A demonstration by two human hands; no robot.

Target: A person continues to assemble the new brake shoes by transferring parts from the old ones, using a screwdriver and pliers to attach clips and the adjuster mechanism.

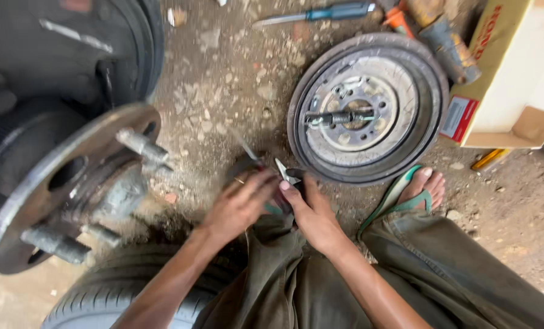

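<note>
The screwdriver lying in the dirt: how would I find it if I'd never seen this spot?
Start at the big round brake drum lying flat on the gravel, beyond the person's hands. Look past its far rim towards the top of the view, where the screwdriver lies nearly level on the ground. Its blue handle and bare metal shaft set it apart from the orange-tipped tool beside it.

We see a small metal tool [286, 172] with pale pointed tips, pliers by the look of it, sticking up and away over the dirt ground, just beside the brake drum's near rim. Its handles are hidden and its outline blurred.
</note>
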